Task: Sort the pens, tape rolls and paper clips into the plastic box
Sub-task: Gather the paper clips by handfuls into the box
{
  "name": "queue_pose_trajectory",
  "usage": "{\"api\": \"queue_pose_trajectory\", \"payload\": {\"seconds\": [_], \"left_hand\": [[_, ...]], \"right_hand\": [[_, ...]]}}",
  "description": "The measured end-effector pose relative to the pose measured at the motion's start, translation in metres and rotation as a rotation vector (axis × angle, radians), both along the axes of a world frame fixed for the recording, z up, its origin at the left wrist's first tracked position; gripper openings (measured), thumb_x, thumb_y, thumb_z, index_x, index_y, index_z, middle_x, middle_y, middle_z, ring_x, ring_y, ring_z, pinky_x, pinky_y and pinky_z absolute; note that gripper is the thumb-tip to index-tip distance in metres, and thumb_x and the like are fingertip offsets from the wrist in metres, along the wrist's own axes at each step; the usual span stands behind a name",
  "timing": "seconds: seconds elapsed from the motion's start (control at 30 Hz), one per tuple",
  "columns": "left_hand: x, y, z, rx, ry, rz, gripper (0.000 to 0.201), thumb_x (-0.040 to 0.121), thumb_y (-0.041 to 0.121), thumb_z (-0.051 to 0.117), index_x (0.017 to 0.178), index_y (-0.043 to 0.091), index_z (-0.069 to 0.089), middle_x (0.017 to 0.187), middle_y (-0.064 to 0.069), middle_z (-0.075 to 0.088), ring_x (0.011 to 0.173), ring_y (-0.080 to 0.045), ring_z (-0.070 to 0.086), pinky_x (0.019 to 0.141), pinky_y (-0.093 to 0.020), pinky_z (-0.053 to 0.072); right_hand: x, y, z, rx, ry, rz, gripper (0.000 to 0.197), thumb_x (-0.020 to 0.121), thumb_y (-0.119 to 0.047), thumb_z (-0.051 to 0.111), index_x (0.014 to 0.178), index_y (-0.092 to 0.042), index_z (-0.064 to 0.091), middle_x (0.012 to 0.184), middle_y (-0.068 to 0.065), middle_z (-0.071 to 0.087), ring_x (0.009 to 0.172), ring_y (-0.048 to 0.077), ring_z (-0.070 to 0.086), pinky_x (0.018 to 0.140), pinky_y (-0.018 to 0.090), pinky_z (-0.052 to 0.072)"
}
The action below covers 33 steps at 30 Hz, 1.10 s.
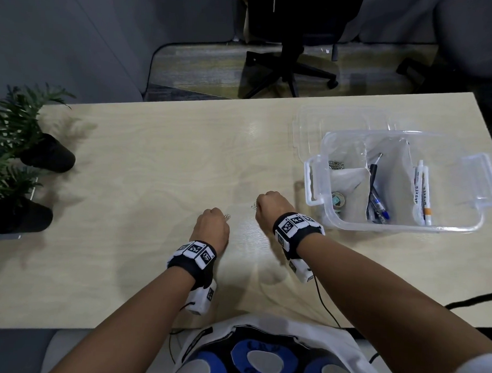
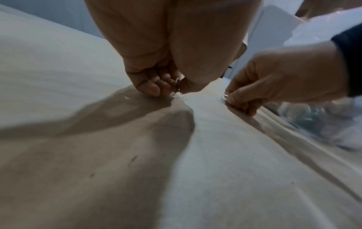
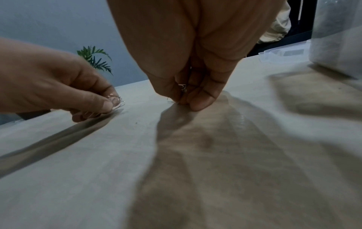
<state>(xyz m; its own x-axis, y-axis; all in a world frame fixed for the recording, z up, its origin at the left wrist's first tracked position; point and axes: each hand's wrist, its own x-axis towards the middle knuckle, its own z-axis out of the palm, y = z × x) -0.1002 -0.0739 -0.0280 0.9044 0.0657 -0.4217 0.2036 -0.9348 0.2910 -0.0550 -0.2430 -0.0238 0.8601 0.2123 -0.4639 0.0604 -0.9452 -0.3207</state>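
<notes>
My left hand (image 1: 213, 225) is down on the table, its curled fingers pinching silver paper clips (image 2: 177, 85) against the wood. A little to the right, my right hand (image 1: 269, 208) pinches other paper clips (image 3: 183, 87) in the same way, fingertips touching the table. The clear plastic box (image 1: 463, 221) stands at the right, just beyond my right hand. Its compartments hold paper clips (image 1: 336, 164), a tape roll (image 1: 337, 201), blue and black pens (image 1: 377, 197) and white markers (image 1: 422, 191).
The box's clear lid (image 1: 306, 127) lies behind it. Two potted plants in black pots (image 1: 47, 156) stand at the table's left edge. An office chair (image 1: 292, 61) is beyond the far edge. A black cable (image 1: 323, 302) runs from my right wrist.
</notes>
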Motion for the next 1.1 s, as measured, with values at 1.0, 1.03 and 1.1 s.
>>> {"api": "queue_pose_trajectory", "payload": {"seconds": [1.0, 1.03, 1.1], "left_hand": [[0.127, -0.197, 0.170, -0.205, -0.158, -0.376, 0.014, 0.094, 0.017, 0.049, 0.087, 0.008, 0.058, 0.101, -0.017, 0.065, 0.086, -0.035, 0.060, 0.066, -0.031, 0.041], [0.128, -0.200, 0.169, -0.179, -0.146, -0.382, 0.014, 0.094, 0.016, 0.049, 0.086, 0.007, 0.058, 0.101, -0.018, 0.065, 0.083, -0.034, 0.059, 0.065, -0.031, 0.041], [0.129, -0.204, 0.169, -0.125, -0.130, -0.394, 0.014, 0.093, 0.013, 0.050, 0.085, 0.006, 0.059, 0.101, -0.018, 0.064, 0.081, -0.034, 0.058, 0.064, -0.032, 0.043]], "right_hand": [[0.050, -0.153, 0.166, 0.019, -0.162, -0.529, 0.028, 0.086, -0.022, 0.065, 0.061, -0.011, 0.058, 0.071, 0.011, 0.060, 0.065, 0.028, 0.057, 0.059, 0.029, 0.045], [0.053, -0.153, 0.165, 0.017, -0.148, -0.518, 0.030, 0.086, -0.022, 0.066, 0.060, -0.013, 0.055, 0.071, 0.010, 0.059, 0.065, 0.027, 0.056, 0.059, 0.029, 0.042], [0.056, -0.154, 0.164, 0.021, -0.124, -0.500, 0.025, 0.086, -0.020, 0.067, 0.064, -0.012, 0.059, 0.075, 0.011, 0.062, 0.070, 0.027, 0.060, 0.061, 0.029, 0.043]]}}
